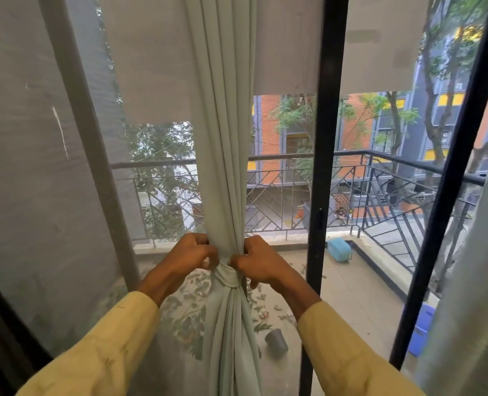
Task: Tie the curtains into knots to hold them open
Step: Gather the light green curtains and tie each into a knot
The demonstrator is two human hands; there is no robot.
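Gripping gathered curtain (222,155) either side, just above knot (228,276): left hand (192,252) and right hand (258,260) both pinch fabric; curtain hangs vertical at centre, between hands; knot formed, likely needs cinching; hands equally near.

Pale-yellow long sleeves: left sleeve (100,352) at lower left, flecked with small dark smudges, right sleeve (351,355) at lower right, both plain-cuffed. Left hand (192,252) and right hand (258,260) are bare.

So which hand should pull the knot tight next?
Probably the right hand: it sits lower, level with the knot, pinching beside it. The left hand grips the curtain slightly higher.
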